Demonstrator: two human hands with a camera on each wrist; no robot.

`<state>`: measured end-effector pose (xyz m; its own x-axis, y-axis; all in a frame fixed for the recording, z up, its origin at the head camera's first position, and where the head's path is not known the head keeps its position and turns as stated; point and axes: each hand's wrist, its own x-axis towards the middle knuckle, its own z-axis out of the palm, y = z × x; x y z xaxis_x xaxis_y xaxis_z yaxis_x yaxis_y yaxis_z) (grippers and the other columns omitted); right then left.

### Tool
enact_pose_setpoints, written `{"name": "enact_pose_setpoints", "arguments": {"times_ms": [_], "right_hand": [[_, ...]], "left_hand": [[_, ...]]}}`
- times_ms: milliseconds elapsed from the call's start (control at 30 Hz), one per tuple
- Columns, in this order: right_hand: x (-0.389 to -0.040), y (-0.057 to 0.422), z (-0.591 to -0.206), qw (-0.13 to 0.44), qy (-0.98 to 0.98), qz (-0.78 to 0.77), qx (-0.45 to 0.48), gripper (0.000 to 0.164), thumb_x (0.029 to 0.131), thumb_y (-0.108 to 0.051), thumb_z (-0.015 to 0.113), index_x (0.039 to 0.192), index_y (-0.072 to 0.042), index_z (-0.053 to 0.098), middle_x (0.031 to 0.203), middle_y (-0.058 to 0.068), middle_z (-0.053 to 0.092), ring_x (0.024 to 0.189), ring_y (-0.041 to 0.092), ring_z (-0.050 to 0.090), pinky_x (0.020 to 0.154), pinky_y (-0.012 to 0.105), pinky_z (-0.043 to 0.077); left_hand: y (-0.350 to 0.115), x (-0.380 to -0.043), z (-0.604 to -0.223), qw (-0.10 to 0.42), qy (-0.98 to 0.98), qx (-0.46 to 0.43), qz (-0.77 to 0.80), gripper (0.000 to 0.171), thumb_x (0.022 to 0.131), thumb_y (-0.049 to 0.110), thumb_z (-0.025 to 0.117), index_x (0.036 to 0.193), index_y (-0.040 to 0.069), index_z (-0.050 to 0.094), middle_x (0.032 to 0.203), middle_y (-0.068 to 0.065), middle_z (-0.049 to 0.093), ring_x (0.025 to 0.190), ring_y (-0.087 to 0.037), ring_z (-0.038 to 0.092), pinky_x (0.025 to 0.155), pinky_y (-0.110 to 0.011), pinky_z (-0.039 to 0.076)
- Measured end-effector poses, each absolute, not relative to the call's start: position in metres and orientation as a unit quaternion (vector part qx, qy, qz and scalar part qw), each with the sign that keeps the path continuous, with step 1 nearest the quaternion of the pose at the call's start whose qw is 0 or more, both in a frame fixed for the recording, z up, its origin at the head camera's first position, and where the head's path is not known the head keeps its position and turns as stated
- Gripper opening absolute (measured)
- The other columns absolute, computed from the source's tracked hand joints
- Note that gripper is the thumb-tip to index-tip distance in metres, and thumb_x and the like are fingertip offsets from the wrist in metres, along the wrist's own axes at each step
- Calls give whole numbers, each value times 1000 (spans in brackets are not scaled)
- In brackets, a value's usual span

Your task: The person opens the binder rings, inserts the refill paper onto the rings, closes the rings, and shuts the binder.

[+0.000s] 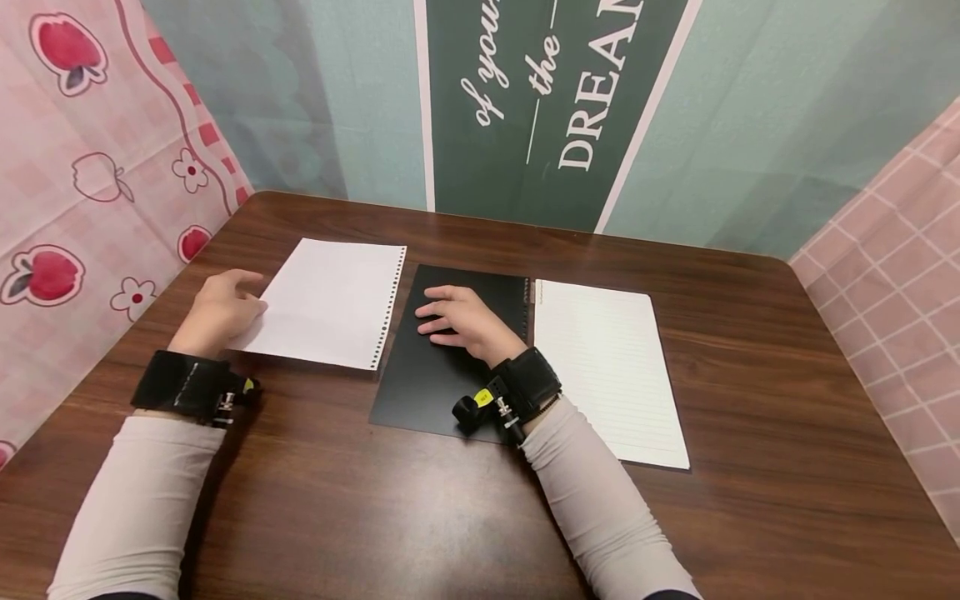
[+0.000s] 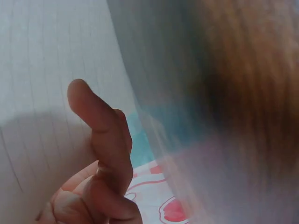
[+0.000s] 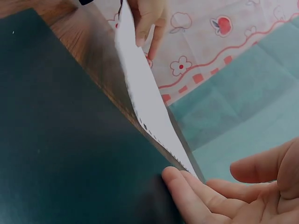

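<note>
A loose white sheet [image 1: 326, 304] with punched holes along its right edge lies at the left of the table. My left hand [image 1: 227, 304] is at the sheet's left edge, thumb touching it and index finger apart from the thumb; the other fingers are hidden from above. In the left wrist view, bent fingers [image 2: 112, 140] show against a faintly lined surface. Beside the sheet lies an opened spiral notebook, its black cover [image 1: 431, 392] on the left and lined pages [image 1: 607, 367] on the right. With fingers spread, my right hand [image 1: 468, 321] rests on the black cover.
The brown wooden table [image 1: 750, 400] extends around the paper. A pink apple-print cloth [image 1: 67, 167] borders its left side, a teal and green lettered cloth [image 1: 375, 100] its back, and a pink checked cloth [image 1: 892, 292] its right.
</note>
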<state>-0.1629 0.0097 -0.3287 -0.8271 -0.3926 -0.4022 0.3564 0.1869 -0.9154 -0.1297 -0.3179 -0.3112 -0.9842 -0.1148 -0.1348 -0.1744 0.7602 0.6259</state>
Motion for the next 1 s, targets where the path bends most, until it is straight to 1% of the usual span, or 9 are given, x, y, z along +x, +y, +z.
{"name": "enact_pose_setpoints", "arguments": {"times_ms": [167,333,400,533,633,733,833,933,1000], "right_hand": [[-164,6,-330,316,677,-665,-16,47,105,-10,43,152,-10,38,141,17,58,127,34,59,108,44,46],[-164,2,-331,344,637,-690,-8,45,107,-12,40,152,-9,37,142,19,56,131,35,56,111,44,42],[-164,1,-332,353,621,-700,1,45,107,-13,40,152,-8,36,142,20,57,132,34,55,112,44,41],[-164,-2,-333,373,588,-718,17,46,108,-15,39,152,-6,34,143,21,55,134,34,54,114,43,39],[-164,-4,-336,384,562,-732,26,47,107,-16,39,152,-4,34,144,23,53,136,35,51,116,43,37],[-164,-6,-338,393,535,-747,35,46,108,-15,37,152,-3,34,148,24,48,138,37,47,117,43,34],[-164,-9,-341,395,511,-762,45,46,108,-12,34,154,-4,31,152,26,42,141,39,43,118,44,32],[-165,-11,-344,390,497,-773,61,47,109,-11,32,155,-4,29,153,26,39,141,39,42,118,45,32],[-165,-12,-345,384,492,-778,75,47,109,-12,34,155,-5,29,153,26,39,141,39,42,117,45,33]], "left_hand": [[-325,-124,-306,44,932,-78,350,52,98,7,49,146,-9,36,123,-37,50,109,-44,50,85,-44,42],[-326,-122,-304,55,926,-85,364,54,100,10,48,149,-7,32,126,-36,48,111,-45,47,88,-47,42],[-325,-123,-304,58,924,-84,368,55,101,12,48,150,-6,32,125,-34,48,108,-43,48,83,-44,43],[-322,-124,-303,61,924,-81,368,54,101,12,49,149,-6,34,122,-32,50,103,-39,49,73,-32,43],[-319,-124,-303,62,925,-79,367,54,101,11,49,149,-6,34,120,-30,50,101,-37,49,70,-29,42],[-315,-125,-303,62,924,-76,371,54,101,11,49,150,-5,33,120,-30,50,102,-37,49,73,-31,42],[-311,-126,-303,63,920,-76,379,55,101,11,48,151,-4,32,122,-30,48,105,-39,48,81,-36,41],[-307,-126,-303,66,919,-75,381,55,101,11,49,152,-4,31,122,-30,48,107,-40,47,85,-40,41],[-305,-125,-302,69,920,-72,380,55,101,11,49,151,-4,31,122,-30,48,107,-39,47,85,-39,40]]}}
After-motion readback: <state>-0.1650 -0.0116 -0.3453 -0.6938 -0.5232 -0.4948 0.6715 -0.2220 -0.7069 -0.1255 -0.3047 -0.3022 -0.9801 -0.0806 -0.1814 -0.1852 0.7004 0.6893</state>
